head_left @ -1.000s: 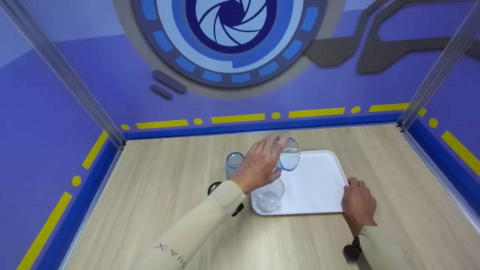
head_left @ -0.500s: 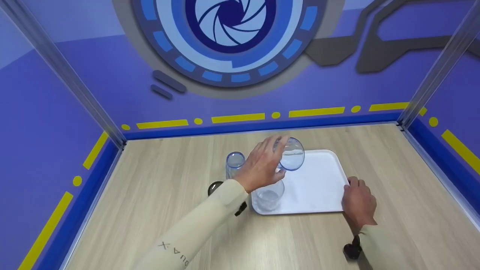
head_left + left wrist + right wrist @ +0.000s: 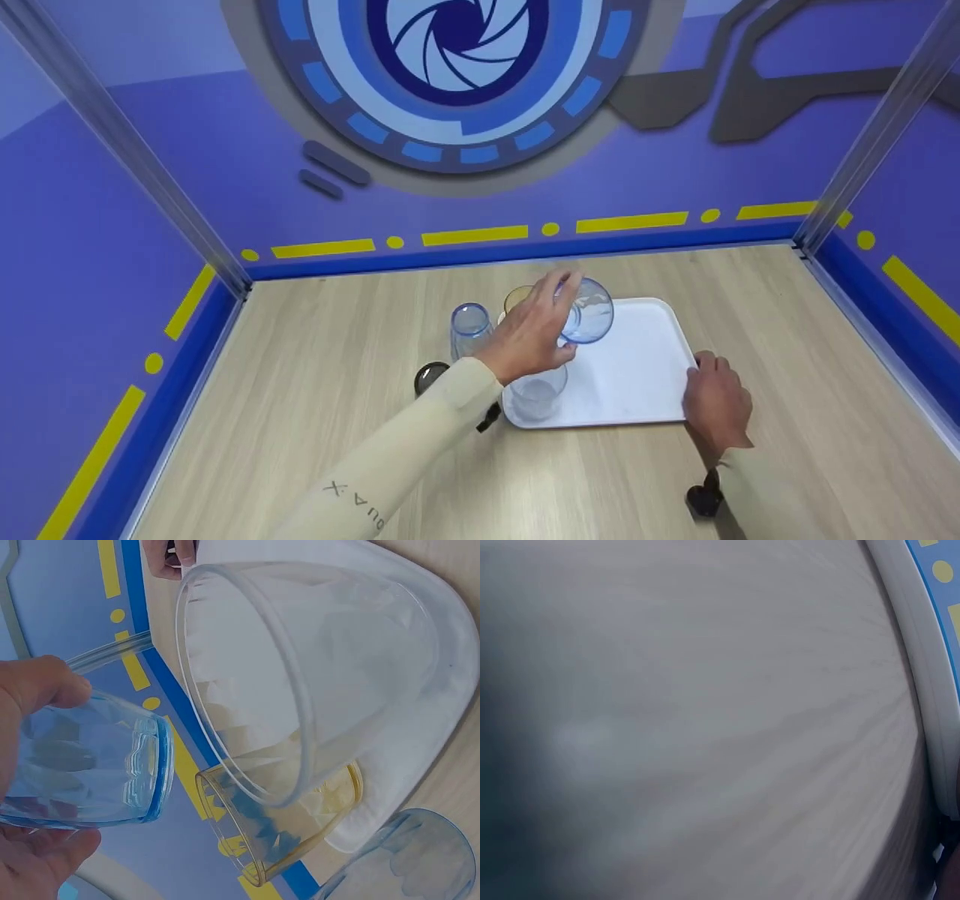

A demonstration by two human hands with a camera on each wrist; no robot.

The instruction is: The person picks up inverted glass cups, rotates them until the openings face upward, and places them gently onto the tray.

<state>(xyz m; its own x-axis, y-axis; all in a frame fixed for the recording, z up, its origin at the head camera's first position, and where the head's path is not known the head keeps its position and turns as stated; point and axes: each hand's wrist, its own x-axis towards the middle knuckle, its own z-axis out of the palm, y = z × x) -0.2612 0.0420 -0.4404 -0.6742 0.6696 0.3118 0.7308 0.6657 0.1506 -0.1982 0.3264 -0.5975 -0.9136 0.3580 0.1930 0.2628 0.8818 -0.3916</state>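
Observation:
My left hand (image 3: 529,330) holds a blue-tinted glass (image 3: 590,311) tilted above the white tray (image 3: 637,360). Thumb and fingers grip its sides in the left wrist view, where its thick base shows. Below that hand, a clear glass (image 3: 538,397) stands upright at the tray's near left corner. Behind the hand an amber glass (image 3: 516,297) is mostly hidden in the head view; the left wrist view shows it beside the clear one, by a tray corner. My right hand (image 3: 718,401) grips the tray's right edge with curled fingers; its thumb is hard to see.
Left of the tray, another blue glass (image 3: 470,330) stands on the wooden table (image 3: 337,360). A dark glass (image 3: 430,377) is nearer, partly behind the left sleeve. Blue-purple panels (image 3: 187,150) wall the table at the back and both sides.
My left hand has shifted slightly right with the blue glass, whose opening has turned more toward the head camera. The amber glass's rim now shows behind the hand. My right hand stays put.

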